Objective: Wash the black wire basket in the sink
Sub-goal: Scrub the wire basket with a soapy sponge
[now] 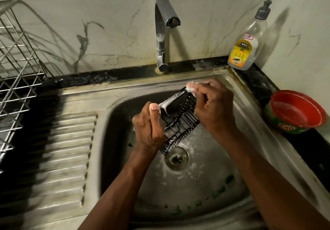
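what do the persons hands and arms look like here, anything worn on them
Both forearms are bare, with no sleeves in view. No gloves, rings, watch or bands show on the left hand or the right hand. White soap foam clings to the fingertips of both hands, and the skin looks wet.

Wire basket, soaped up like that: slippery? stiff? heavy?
Probably slippery: suds coat the basket rim and both hands. Likely stiff, since the wire grid keeps its shape, held tilted between the left hand and right hand. Probably light: it is mostly open wire, held up over the sink.
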A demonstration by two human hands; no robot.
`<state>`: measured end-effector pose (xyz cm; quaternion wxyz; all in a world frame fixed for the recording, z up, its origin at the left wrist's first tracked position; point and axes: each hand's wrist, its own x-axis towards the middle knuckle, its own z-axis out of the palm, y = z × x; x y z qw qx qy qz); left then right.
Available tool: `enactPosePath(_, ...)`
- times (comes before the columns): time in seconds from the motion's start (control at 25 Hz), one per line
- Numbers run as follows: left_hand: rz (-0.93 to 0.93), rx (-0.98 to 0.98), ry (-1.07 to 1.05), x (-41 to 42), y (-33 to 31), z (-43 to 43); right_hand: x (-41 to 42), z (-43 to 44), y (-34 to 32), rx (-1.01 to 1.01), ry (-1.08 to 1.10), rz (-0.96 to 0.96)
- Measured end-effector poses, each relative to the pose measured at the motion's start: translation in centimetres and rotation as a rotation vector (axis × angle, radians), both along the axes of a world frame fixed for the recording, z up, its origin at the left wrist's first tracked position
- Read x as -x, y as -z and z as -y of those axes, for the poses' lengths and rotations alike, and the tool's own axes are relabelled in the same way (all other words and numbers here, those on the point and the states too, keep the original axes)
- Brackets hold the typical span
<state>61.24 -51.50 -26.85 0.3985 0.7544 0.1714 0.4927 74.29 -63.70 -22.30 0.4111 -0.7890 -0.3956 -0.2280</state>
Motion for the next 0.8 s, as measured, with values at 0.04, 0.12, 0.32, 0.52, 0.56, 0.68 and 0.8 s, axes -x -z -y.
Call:
enactPosePath(0.04, -0.005, 0.005, -0.022, -0.1, 0.1, -0.3, 0.8, -0.4, 0.0, 0.036, -0.083, 0.041)
enactPosePath(0.12, -0.011, 0.010, -0.049, 0.1, 0.3, -0.9, 2.2, -0.9, 0.1, 0.104, -0.273, 0.118)
enactPosePath(0.32, -0.014, -0.001, -0.018, 0.3, 0.0, -1.0, -0.2, -0.1, 0.1, 0.038, -0.276, 0.168)
enactPosePath(0.52, -0.009, 0.000, -0.043, 0.3, -0.3, -0.9, 0.6, -0.2, -0.1, 0.100, -0.358, 0.174)
enactPosePath(0.56, -0.006, 0.003, -0.054, 0.3, -0.1, -1.0, 1.8, -0.6, -0.1, 0.131, -0.426, 0.160)
enactPosePath(0.68, 0.005, 0.002, -0.063, 0.2, 0.2, -1.1, 3.9, -1.6, 0.1, 0.105, -0.509, 0.132)
enactPosePath(0.8, -0.015, -0.023, -0.040, 0.0, 0.1, -0.4, 3.7, -1.9, -0.1, -0.061, -0.449, 0.072)
